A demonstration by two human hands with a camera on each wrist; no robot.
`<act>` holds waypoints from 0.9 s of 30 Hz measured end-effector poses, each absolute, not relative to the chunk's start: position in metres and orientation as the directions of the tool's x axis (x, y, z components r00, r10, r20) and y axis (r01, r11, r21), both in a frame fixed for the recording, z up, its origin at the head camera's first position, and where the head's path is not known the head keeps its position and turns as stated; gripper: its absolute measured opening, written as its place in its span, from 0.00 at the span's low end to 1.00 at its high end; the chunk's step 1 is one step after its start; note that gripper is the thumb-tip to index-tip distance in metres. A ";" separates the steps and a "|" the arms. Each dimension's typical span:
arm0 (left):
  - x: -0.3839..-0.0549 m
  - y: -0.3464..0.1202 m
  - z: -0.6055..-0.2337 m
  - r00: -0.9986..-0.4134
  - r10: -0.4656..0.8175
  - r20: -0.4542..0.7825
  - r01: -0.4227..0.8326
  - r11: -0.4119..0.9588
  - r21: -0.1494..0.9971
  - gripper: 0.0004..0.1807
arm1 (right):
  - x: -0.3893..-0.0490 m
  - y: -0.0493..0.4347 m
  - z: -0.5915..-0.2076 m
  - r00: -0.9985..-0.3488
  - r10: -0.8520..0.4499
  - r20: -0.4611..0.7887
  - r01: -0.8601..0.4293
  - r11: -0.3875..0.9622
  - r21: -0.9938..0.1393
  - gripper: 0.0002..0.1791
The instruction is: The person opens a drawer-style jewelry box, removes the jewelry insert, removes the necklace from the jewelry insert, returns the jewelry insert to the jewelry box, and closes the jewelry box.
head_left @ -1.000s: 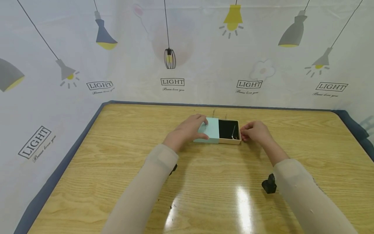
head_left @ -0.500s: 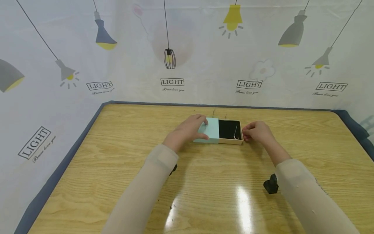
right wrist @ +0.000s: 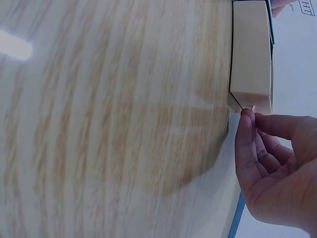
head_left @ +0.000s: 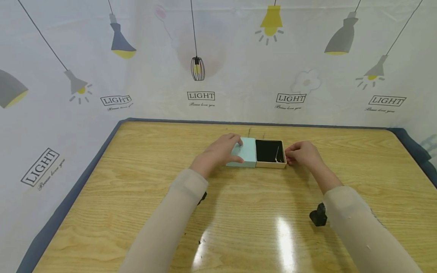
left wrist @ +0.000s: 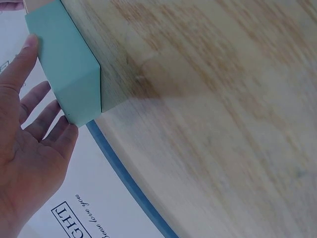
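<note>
A slide-out gift box lies on the wooden table, its pale teal sleeve [head_left: 248,149] to the left. From the sleeve's right end projects a beige drawer [head_left: 269,165] with a black lining. A thin silvery item [head_left: 277,153] rests inside, too small to make out its kind. My left hand [head_left: 216,153] grips the sleeve, thumb on the near side and fingers on the far side; the left wrist view shows the sleeve [left wrist: 69,54] between them. At the drawer's right end, my right hand [head_left: 305,153] pinches a small pull tab [right wrist: 253,108] between thumb and fingertips.
Behind the table [head_left: 239,204] hangs a white cloth [head_left: 239,76] printed with lamps and the word LIGHT. A dark blue edge [head_left: 211,122] borders the tabletop. Black wrist gear [head_left: 318,215] hangs below the right sleeve cuff.
My right hand has moved slightly to the right, and the drawer has slid further out of the sleeve with the silvery item in it. The left hand and sleeve have stayed put.
</note>
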State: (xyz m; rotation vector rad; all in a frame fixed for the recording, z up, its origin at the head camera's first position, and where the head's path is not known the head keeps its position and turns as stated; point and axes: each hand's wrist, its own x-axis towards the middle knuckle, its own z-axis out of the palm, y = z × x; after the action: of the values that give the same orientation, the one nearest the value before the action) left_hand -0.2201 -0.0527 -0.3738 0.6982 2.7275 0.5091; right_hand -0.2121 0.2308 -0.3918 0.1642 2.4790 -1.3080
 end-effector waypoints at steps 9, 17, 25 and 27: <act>-0.219 -0.053 -0.373 -0.845 0.502 -0.182 0.402 0.822 0.404 0.31 | -0.211 0.232 -0.390 -0.937 -0.062 -0.343 0.249 0.568 -0.785 0.16; -0.220 -0.053 -0.374 -0.845 0.504 -0.182 0.406 0.823 0.396 0.32 | -0.210 0.231 -0.389 -0.936 -0.074 -0.345 0.247 0.560 -0.791 0.16; -0.219 -0.054 -0.372 -0.840 0.511 -0.183 0.404 0.814 0.418 0.31 | -0.208 0.230 -0.387 -0.935 -0.081 -0.346 0.238 0.578 -0.781 0.16; -0.219 -0.054 -0.372 -0.840 0.511 -0.184 0.402 0.813 0.422 0.30 | -0.208 0.230 -0.387 -0.935 -0.084 -0.344 0.234 0.580 -0.780 0.16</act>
State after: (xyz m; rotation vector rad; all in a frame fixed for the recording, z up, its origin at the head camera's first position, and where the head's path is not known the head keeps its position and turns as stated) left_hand -0.2190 -0.0538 -0.3719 0.6987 2.7093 0.5369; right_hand -0.2083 0.2299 -0.3872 0.1221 2.4697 -1.2933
